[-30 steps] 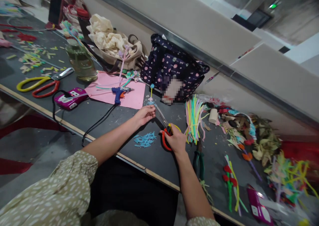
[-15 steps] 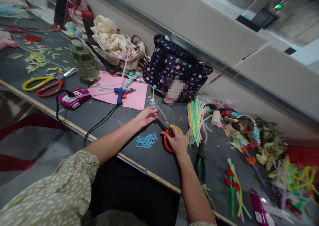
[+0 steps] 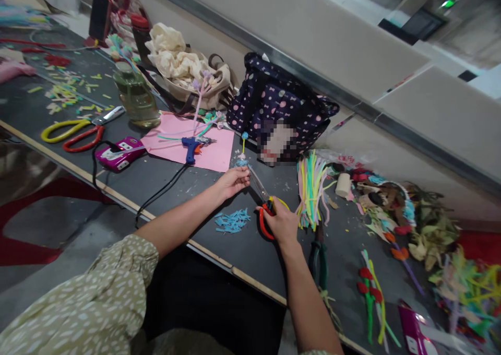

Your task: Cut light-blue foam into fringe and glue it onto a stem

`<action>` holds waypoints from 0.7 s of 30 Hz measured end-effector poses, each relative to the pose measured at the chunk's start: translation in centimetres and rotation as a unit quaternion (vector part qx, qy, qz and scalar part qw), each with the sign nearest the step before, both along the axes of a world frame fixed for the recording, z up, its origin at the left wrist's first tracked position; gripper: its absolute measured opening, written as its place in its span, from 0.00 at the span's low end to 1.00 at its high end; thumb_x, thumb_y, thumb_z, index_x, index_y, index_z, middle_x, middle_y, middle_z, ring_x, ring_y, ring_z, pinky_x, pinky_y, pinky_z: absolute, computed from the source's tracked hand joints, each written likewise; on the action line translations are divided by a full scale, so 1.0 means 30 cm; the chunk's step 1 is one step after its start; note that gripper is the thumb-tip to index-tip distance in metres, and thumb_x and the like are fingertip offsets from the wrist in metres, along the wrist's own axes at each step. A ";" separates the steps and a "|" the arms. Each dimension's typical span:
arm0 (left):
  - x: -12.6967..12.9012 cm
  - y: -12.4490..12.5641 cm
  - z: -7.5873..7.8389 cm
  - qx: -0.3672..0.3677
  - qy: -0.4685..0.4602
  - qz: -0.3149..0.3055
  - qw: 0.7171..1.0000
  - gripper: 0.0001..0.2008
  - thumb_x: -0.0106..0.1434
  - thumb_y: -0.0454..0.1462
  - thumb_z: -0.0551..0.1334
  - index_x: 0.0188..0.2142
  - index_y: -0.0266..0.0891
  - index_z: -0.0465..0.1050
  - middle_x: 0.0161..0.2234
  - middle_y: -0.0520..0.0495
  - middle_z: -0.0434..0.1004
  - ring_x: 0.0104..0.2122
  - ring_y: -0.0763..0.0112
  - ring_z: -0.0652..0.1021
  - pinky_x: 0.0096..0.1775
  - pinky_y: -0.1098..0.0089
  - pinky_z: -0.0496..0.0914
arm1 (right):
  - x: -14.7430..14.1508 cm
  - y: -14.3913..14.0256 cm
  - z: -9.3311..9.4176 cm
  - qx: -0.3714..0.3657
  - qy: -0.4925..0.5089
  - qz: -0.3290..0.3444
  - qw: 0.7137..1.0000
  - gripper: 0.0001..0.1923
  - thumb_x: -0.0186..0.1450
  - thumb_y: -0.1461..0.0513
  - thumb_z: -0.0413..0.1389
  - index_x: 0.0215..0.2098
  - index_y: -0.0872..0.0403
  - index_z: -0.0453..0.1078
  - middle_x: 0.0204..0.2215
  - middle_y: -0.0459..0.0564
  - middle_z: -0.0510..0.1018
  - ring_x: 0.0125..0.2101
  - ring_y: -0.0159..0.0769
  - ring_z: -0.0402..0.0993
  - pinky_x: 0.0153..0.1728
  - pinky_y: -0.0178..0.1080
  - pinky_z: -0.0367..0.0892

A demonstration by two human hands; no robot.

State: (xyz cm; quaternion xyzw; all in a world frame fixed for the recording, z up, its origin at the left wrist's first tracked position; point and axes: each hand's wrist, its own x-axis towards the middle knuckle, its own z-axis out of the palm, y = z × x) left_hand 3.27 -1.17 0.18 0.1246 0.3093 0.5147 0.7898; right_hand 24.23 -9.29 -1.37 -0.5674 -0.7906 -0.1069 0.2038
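Across the room's near side runs a long grey table (image 3: 254, 256) with a pale wooden edge, and a person in a dotted sleeve (image 3: 90, 297) has both arms over it. The biggest thing on it is a navy patterned bag (image 3: 285, 102) at the far side, against the wall, with a beige bag (image 3: 215, 91) full of cream cloth (image 3: 172, 52) to its left. Nearer, a pink sheet (image 3: 221, 154) lies flat, and a greenish bottle (image 3: 136, 96) stands by its left end. Right of the hands lies a bundle of coloured stems (image 3: 313, 188).

The scissors (image 3: 263, 190) are in the right hand (image 3: 282, 222), whose fingers are wrapped around the red and yellow handles; the blades slant far and left, their tips close by the left fingertips. The left hand (image 3: 235, 180) has its thumb and fingertips drawn together; whether anything is pinched between them I cannot tell. On the pink sheet sits a blue glue gun (image 3: 191, 149), its cord trailing to the near edge. Smallest of all, cut blue strips (image 3: 233, 221) make a little heap between the forearms.
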 end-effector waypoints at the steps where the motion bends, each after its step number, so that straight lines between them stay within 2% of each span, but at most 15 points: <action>1: 0.000 0.000 0.000 0.002 0.001 0.000 1.000 0.08 0.55 0.23 0.64 0.26 0.33 0.68 0.20 0.54 0.67 0.18 0.81 0.68 0.25 0.77 0.69 | -0.001 0.000 0.001 0.000 -0.001 -0.001 1.000 0.28 0.67 0.42 0.49 0.48 0.54 0.74 0.37 0.53 0.83 0.34 0.38 0.78 0.29 0.35 0.60; 21: -0.001 -0.005 0.010 0.013 0.018 0.010 1.000 0.08 0.54 0.23 0.65 0.26 0.33 0.69 0.20 0.54 0.68 0.18 0.82 0.68 0.25 0.76 0.69 | -0.017 -0.005 0.016 -0.018 -0.013 -0.018 1.000 0.30 0.67 0.40 0.45 0.44 0.53 0.75 0.30 0.52 0.82 0.29 0.37 0.77 0.25 0.35 0.54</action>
